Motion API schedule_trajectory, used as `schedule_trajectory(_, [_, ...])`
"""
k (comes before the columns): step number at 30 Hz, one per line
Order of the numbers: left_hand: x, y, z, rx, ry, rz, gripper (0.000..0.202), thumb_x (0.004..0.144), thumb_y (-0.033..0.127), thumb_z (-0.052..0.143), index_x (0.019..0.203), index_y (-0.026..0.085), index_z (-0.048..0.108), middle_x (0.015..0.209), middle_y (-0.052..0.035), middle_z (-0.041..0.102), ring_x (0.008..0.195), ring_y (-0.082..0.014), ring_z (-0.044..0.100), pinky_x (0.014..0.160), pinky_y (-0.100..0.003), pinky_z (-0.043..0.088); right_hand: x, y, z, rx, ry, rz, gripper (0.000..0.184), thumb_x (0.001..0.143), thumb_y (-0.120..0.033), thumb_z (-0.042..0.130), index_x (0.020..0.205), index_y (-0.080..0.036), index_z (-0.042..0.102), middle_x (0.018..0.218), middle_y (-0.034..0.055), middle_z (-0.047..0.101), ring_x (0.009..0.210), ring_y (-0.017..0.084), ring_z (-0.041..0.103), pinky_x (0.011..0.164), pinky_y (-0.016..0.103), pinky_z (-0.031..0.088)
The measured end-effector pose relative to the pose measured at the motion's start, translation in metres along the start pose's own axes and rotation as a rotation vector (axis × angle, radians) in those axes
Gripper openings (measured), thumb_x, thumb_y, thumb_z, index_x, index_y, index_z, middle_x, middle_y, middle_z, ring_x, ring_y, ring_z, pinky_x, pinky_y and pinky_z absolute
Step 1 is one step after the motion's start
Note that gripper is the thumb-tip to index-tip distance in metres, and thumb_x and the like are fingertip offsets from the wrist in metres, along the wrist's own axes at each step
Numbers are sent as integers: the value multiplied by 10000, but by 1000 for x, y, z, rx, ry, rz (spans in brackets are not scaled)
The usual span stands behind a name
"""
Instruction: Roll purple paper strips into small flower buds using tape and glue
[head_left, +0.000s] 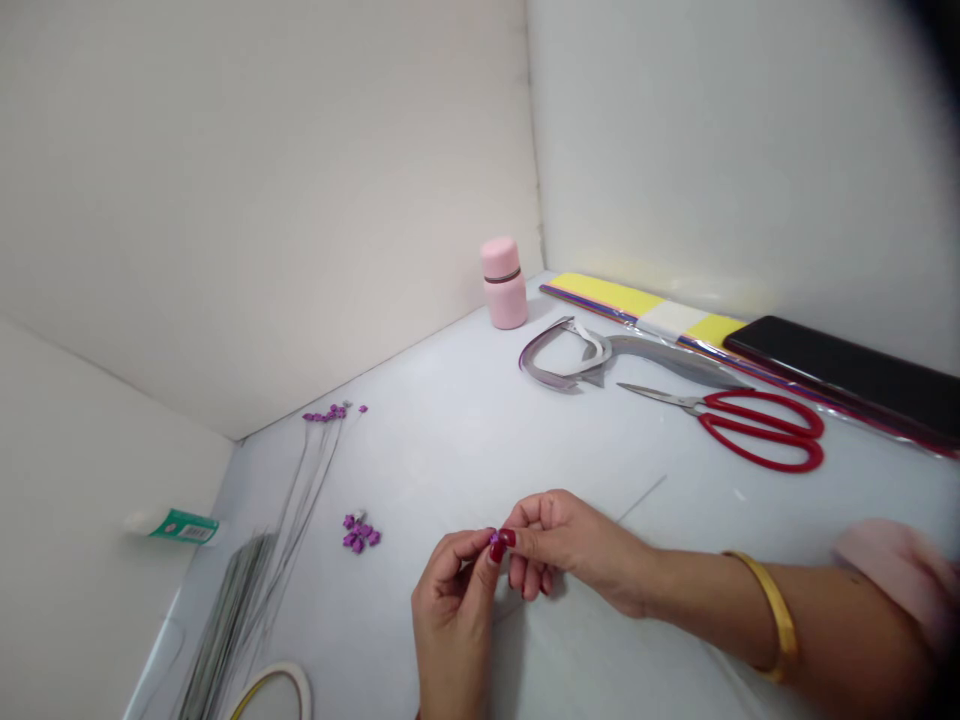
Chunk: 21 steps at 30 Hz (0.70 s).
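My left hand (457, 605) and my right hand (570, 548) meet tip to tip near the front of the table. Their thumbs and forefingers are pinched together on a tiny purple bud (495, 538), mostly hidden by the fingertips. A thin grey wire (643, 497) sticks out beyond the right hand; whether it joins the bud I cannot tell. Left of the hands lies a small cluster of purple buds (361, 538). Further back, several wire stems carry purple buds (326, 413) at their tips.
A bundle of grey wires (225, 610) and a roll of tape (300, 685) lie at front left, near a green-and-white tube (184, 526). Behind are a pink bottle (505, 285), grey strips (667, 360), red-handled scissors (757, 425), coloured sheets (607, 292) and a black phone-like slab (847, 370).
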<state>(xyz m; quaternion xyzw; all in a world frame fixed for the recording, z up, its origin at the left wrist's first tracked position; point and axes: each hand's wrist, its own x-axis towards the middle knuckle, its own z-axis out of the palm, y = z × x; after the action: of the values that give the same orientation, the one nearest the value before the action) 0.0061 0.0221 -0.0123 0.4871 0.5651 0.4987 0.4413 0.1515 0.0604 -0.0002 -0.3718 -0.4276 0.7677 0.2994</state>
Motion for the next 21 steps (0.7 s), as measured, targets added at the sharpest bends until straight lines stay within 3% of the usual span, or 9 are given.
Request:
schedule_trajectory(3, [-1, 1, 0, -26, 29, -4, 128, 748, 252, 595, 821, 180, 670, 796, -48, 685, 753, -176, 609, 702, -273, 475, 0, 0, 0, -1, -3, -3, 334, 692, -455, 622, 695, -134, 532, 562, 3, 610, 462, 74, 518, 442, 181, 318])
schedule_trajectory(8, [1, 4, 0, -17, -47, 22, 119, 752, 236, 591, 820, 188, 677, 800, -40, 677, 761, -159, 606, 704, -247, 471, 0, -1, 0, 3, 5, -7, 353, 674, -474, 629, 695, -132, 544, 555, -3, 604, 455, 72, 513, 443, 182, 315])
schedule_trajectory(21, [-5, 7, 7, 75, 107, 231, 90, 717, 217, 618, 738, 198, 703, 721, -52, 676, 685, -188, 611, 642, -289, 484, 2, 2, -2, 9, -16, -1, 349, 683, -477, 623, 693, -137, 550, 560, -2, 610, 459, 76, 525, 438, 181, 310])
